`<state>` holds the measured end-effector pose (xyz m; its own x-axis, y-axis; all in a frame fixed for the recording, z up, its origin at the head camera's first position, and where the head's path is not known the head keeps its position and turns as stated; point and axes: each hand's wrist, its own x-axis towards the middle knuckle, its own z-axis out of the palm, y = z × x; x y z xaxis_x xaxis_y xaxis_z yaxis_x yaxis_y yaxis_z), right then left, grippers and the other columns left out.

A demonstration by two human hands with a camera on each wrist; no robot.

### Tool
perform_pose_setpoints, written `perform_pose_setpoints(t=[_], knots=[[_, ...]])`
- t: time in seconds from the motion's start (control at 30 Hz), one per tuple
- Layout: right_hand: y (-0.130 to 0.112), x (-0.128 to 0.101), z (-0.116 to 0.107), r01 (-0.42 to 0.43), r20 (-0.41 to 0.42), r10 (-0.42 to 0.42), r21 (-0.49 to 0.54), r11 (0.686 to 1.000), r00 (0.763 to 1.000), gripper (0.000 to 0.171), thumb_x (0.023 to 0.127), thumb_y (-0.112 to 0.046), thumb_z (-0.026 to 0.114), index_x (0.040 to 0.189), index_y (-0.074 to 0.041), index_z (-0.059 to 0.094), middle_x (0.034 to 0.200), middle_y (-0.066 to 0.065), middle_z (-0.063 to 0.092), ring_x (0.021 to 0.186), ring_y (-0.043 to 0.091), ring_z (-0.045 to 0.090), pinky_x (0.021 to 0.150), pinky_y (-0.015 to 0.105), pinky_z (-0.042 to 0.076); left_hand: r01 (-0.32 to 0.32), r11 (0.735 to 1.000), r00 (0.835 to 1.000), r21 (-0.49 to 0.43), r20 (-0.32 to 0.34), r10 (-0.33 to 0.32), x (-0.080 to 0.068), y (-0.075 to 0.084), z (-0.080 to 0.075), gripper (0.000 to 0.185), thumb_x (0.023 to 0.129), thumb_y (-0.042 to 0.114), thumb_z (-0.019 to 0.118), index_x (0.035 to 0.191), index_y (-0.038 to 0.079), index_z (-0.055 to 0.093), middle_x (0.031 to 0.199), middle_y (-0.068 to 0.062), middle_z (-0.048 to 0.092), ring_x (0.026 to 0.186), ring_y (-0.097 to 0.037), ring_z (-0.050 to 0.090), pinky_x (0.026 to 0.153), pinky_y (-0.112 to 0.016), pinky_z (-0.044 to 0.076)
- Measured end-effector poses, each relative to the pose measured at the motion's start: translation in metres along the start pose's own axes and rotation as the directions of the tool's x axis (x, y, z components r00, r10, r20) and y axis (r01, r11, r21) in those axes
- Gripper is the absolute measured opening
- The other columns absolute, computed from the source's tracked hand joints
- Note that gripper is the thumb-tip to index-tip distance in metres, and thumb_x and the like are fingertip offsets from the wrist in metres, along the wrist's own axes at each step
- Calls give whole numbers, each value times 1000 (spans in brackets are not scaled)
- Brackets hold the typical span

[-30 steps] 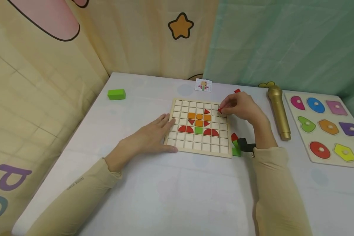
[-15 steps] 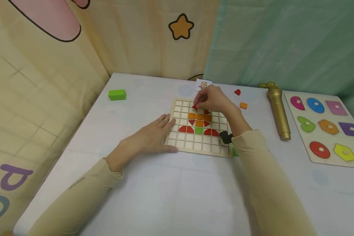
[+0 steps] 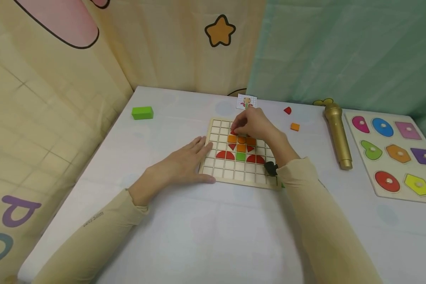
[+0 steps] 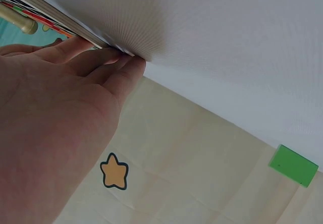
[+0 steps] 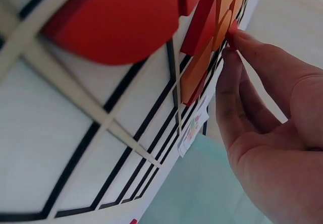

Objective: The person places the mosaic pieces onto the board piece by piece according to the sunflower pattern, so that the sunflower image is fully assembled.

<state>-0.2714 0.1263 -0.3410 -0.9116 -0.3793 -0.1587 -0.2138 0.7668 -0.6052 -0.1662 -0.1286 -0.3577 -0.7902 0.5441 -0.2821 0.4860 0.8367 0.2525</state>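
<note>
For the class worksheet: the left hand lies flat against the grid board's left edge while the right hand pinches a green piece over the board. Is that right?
Not quite: the piece pinched by the right hand is red, not green, as the right wrist view shows. The left hand does lie flat against the grid board.

Soft, even indoor light is falling over my table, with no hard glare.

My arms are casting only faint shadows on the white table [image 3: 206, 236], and the head view is staying fairly sharp, bending slightly at its edges. My left hand [image 4: 55, 128] is filling its wrist view close and soft, slightly dim in its own shade. My right hand [image 5: 272, 128] is looking blurred, and the grid board [image 5: 101, 133] is smearing out of focus up close.
</note>
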Motion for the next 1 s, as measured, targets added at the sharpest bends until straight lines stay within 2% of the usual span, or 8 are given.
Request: perform_pose_setpoints(t=[0.17, 0.4, 0.53, 0.63, 0.73, 0.8, 0.87, 1.0], knots=[[4, -2, -3, 8, -54, -9, -22, 1000, 998, 13, 100, -16, 75, 108, -11, 83, 109, 10, 76, 99, 28, 61, 79, 35, 56, 6, 1000, 1000, 2, 2, -6, 0, 0, 0, 117, 89, 75, 67, 170, 9, 14, 177, -16, 5, 165, -33, 3, 132, -50, 21], [21, -14, -16, 28, -155, -31, -23, 999, 987, 19, 100, -14, 73, 115, -5, 80, 114, 15, 76, 108, 32, 64, 95, 46, 51, 3, 1000, 1000, 7, -1, -3, 1, -1, 2, 117, 89, 74, 67, 170, 9, 14, 177, -16, 5, 165, -33, 3, 131, -50, 21], [38, -28, -22, 3, -218, -1, 9, 1000, 976, 22, 100, -13, 71, 117, -2, 78, 115, 19, 75, 107, 34, 65, 95, 46, 51, 1, 1000, 1000, 5, 0, -1, 2, -1, 3, 117, 89, 75, 67, 170, 10, 14, 178, -16, 4, 165, -33, 3, 132, -49, 20], [53, -43, -28, -45, -304, 61, 57, 997, 951, 23, 100, -10, 69, 119, 0, 76, 115, 20, 73, 105, 34, 65, 85, 37, 52, 3, 1000, 1000, 2, 1, -3, 2, -1, 3, 118, 89, 75, 67, 170, 10, 13, 178, -15, 4, 166, -33, 3, 132, -49, 20], [67, -56, -34, -94, -419, 120, 83, 992, 900, 23, 99, -7, 68, 120, 0, 75, 114, 22, 74, 103, 33, 68, 75, 26, 48, 7, 1000, 1000, 2, 2, -7, 1, 0, 2, 118, 89, 75, 67, 170, 10, 13, 178, -15, 3, 166, -32, 2, 132, -49, 20], [76, -61, -37, -121, -465, 151, 96, 988, 872, 24, 99, -6, 68, 121, 1, 75, 116, 24, 73, 105, 35, 67, 73, 24, 46, 16, 1000, 1000, 1, 6, -16, 1, 0, 2, 118, 89, 75, 67, 170, 11, 12, 178, -14, 2, 166, -32, 2, 132, -49, 20], [84, -64, -41, -164, -487, 192, 100, 981, 852, 26, 99, -7, 68, 123, 2, 74, 120, 26, 71, 110, 37, 66, 77, 28, 48, 21, 1000, 1000, 3, 9, -21, 1, 0, 2, 117, 89, 75, 67, 170, 11, 12, 178, -14, 2, 166, -32, 1, 132, -49, 20], [100, -71, -47, -289, -452, 306, 109, 951, 838, 33, 100, -12, 67, 130, 4, 69, 130, 28, 65, 121, 41, 57, 93, 46, 52, 18, 1000, 1000, 4, 13, -19, 1, 0, 1, 116, 90, 75, 67, 170, 11, 13, 178, -15, 2, 166, -32, 2, 132, -50, 20]])
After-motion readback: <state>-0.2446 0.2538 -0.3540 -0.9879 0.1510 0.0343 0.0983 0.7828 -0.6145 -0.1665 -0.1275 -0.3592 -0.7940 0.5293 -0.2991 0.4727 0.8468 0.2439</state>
